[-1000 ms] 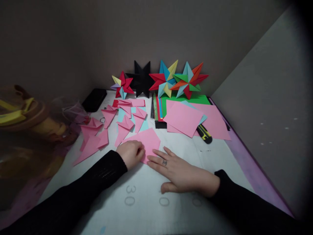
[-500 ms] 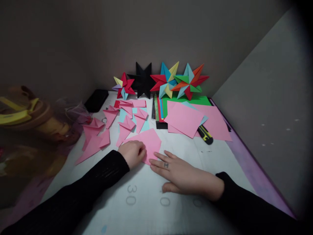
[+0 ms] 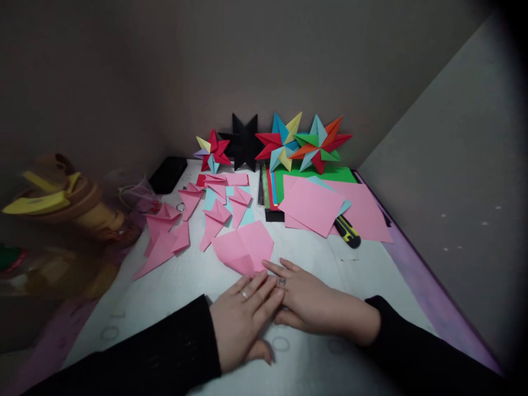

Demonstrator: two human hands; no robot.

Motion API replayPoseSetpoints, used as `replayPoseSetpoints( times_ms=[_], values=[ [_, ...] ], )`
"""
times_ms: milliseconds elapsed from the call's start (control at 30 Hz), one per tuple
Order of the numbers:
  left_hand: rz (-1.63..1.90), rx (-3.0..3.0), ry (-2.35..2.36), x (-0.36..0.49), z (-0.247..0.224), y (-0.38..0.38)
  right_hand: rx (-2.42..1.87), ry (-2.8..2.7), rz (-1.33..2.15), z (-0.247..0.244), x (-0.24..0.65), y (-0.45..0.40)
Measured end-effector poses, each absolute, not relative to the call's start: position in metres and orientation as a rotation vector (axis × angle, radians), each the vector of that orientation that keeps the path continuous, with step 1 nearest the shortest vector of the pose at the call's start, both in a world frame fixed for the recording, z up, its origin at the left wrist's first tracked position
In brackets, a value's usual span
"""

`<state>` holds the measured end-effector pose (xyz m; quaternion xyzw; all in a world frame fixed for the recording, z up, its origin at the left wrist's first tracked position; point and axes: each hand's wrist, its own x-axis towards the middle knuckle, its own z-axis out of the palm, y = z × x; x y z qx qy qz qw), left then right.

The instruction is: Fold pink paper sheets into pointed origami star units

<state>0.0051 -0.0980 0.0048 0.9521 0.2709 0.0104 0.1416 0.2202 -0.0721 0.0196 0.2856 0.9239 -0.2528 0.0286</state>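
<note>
A creased sheet of pink origami paper (image 3: pixel 258 240) lies on the white table cover in front of me. Its left side is partly folded, with crease lines running across it. My left hand (image 3: pixel 245 316) rests at the near edge of the paper, fingers stretched out and meeting the fingers of the other hand. From the right, my right hand (image 3: pixel 307 294) lies flat, its fingertips at the paper's near right edge. Neither hand grips anything. To the left are several folded pink paper pieces (image 3: pixel 214 220), the nearest one (image 3: pixel 165 247) being larger.
Several paper stars (image 3: pixel 282 142) lean against the wall. Pink sheets (image 3: pixel 311 204) and a yellow-black utility knife (image 3: pixel 348 232) lie at the right, by a stack of coloured paper. A black phone (image 3: pixel 168 175) and a brown pot-like container (image 3: pixel 88 201) stand left.
My left hand has moved from the paper's left part down to its near edge, its curled fingers now spread. The paper's folded left side is uncovered. My right hand has hardly moved.
</note>
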Motion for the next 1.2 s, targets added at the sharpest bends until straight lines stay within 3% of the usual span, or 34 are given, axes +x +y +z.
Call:
replayPoseSetpoints(
  times_ms=[133,333,567,700,833,933,1000,1200],
  values=[
    [-0.242,2.636,1.030,0.000,-0.003,-0.104,0.881,2.844,-0.793,0.024,0.221,-0.073],
    [-0.517,2.476,1.398,-0.003,0.025,-0.096,0.875,2.831,-0.804,0.028,0.221,-0.072],
    [-0.582,2.535,1.708,-0.009,0.036,-0.096,0.886,2.854,-0.788,0.028,0.222,-0.073],
    [-0.206,2.799,1.722,-0.014,0.033,-0.095,0.861,2.874,-0.767,0.025,0.223,-0.072],
    [0.458,2.987,1.421,-0.011,0.031,-0.099,0.854,2.909,-0.747,0.020,0.224,-0.072],
    [0.740,2.971,1.232,-0.006,0.025,-0.105,0.848,2.922,-0.744,0.018,0.224,-0.072],
    [0.631,2.960,1.158,-0.003,0.017,-0.107,0.853,2.925,-0.743,0.018,0.224,-0.072],
    [-0.147,2.851,1.225,-0.001,-0.005,-0.105,0.856,2.933,-0.747,0.017,0.224,-0.072]
  ],
)
